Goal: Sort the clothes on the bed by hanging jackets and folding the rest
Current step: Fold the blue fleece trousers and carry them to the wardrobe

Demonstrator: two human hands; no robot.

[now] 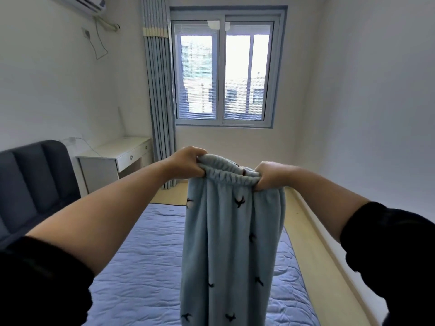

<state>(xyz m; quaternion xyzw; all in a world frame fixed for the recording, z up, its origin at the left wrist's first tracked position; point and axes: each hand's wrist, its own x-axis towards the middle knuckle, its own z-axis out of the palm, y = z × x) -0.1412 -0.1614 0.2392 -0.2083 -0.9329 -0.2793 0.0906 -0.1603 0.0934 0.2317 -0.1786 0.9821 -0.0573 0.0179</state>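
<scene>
Aloft, trousers (226,243) (waistband bunched) tight in fisted left hand (188,164) and right hand (270,176).

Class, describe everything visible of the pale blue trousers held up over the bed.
The pale blue trousers look like soft fleece, dotted with small dark motifs. The gathered elastic waistband is gripped at each end by the left hand and right hand. The legs hang straight down over the quilted bed.

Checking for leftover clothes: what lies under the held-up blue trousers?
Only the quilted bed cover shows around the trousers, gripped by the left hand and right hand. The strip of bed behind the fabric is hidden.
</scene>
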